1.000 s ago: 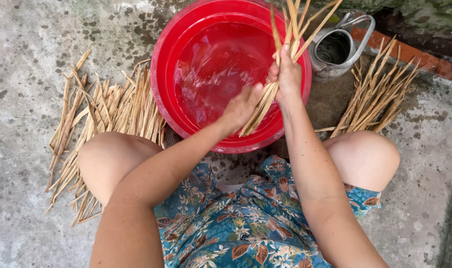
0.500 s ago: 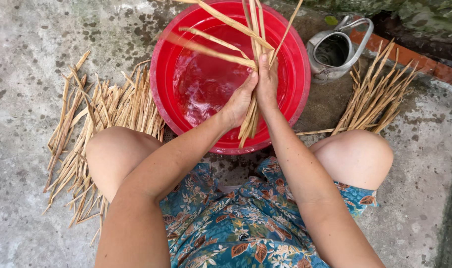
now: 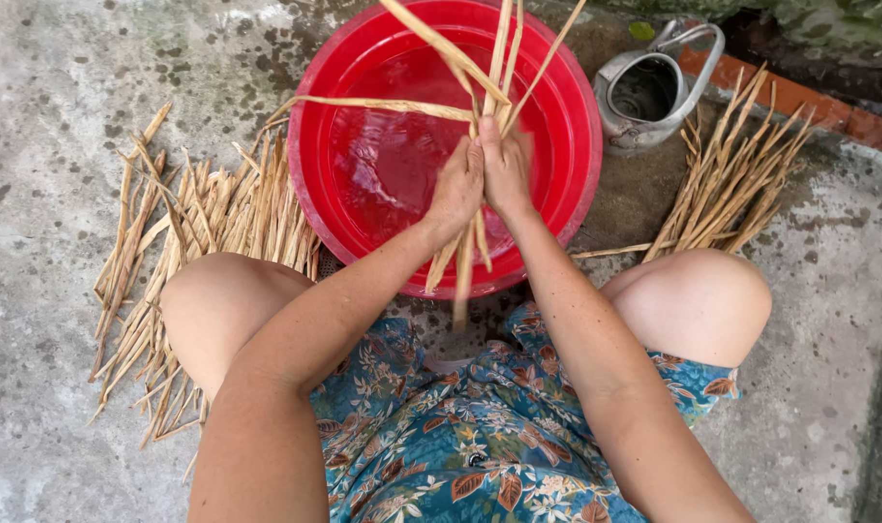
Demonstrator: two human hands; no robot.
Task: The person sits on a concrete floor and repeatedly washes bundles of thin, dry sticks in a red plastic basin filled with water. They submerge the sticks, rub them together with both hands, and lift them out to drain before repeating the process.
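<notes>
A: Fingers?
B: Left hand (image 3: 457,189) and right hand (image 3: 506,169), touching, both clamped on one bundle of dry strips (image 3: 480,107) above the red basin (image 3: 567,126).
A: Surroundings?
B: Strip pile (image 3: 199,242) at 9 o'clock; kettle (image 3: 649,92) at 2 o'clock.

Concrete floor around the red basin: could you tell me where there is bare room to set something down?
Bare concrete floor lies far left beyond the left pile of strips, and lower right past the knee. Crowded: the red basin, metal kettle and right pile.
</notes>
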